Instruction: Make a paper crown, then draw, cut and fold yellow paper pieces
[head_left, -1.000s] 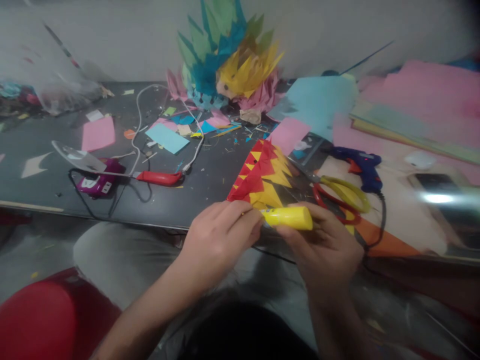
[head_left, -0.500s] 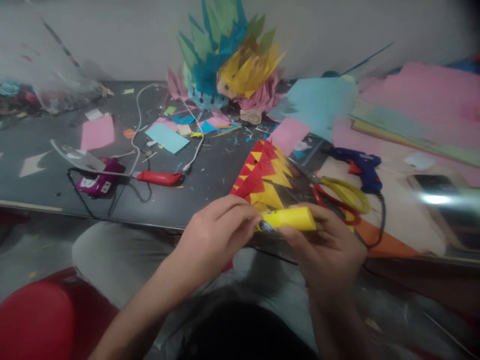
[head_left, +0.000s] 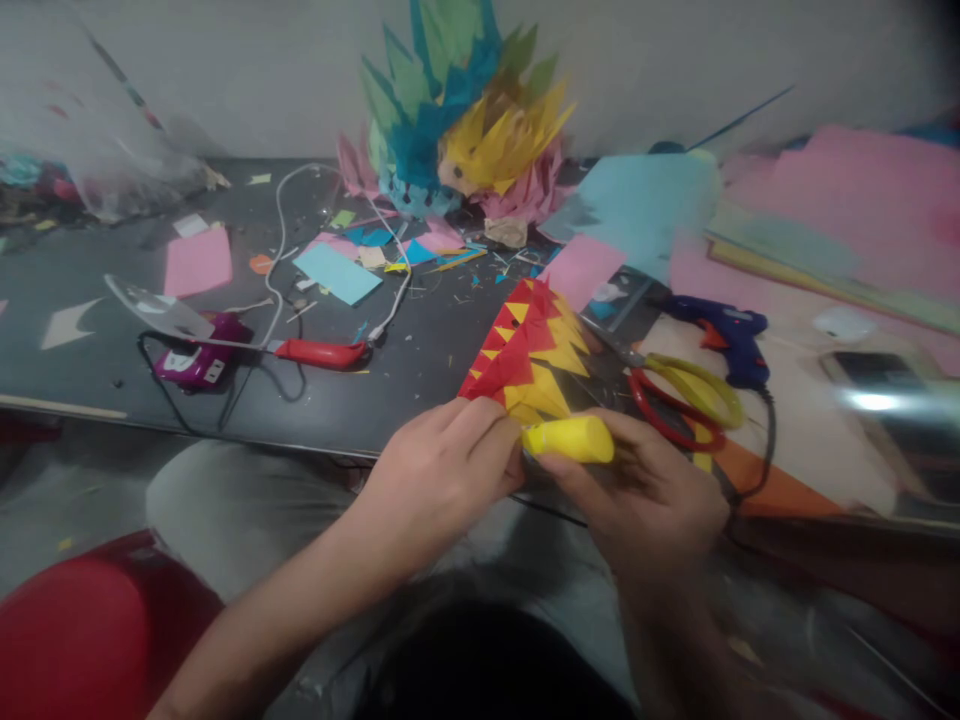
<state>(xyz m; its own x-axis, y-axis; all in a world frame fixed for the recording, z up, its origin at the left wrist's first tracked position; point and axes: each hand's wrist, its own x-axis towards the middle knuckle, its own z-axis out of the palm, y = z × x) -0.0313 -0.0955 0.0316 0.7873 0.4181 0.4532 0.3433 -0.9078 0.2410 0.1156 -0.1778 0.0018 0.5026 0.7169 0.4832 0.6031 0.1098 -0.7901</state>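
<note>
A yellow glue stick (head_left: 574,440) lies between my two hands at the table's front edge. My right hand (head_left: 652,485) has its thumb and fingers round the tube's right part. My left hand (head_left: 457,455) is closed on its left end, hiding that end. Just beyond my fingers is a red and yellow folded-paper piece (head_left: 521,345) with pointed spikes and a small dark dot. Its near end is hidden behind my hands.
Right: scissors (head_left: 682,385), blue glue gun (head_left: 724,330), phone (head_left: 874,385), paper sheets (head_left: 862,190). Left: red-handled knife (head_left: 322,353), purple power adapter (head_left: 202,360), white cable. Behind: spiky colourful paper model (head_left: 450,110), scraps. A red stool (head_left: 82,640) is lower left.
The glue stick has shifted slightly left and turned, with its yellow end facing me more. My left fingers now cover its printed part.
</note>
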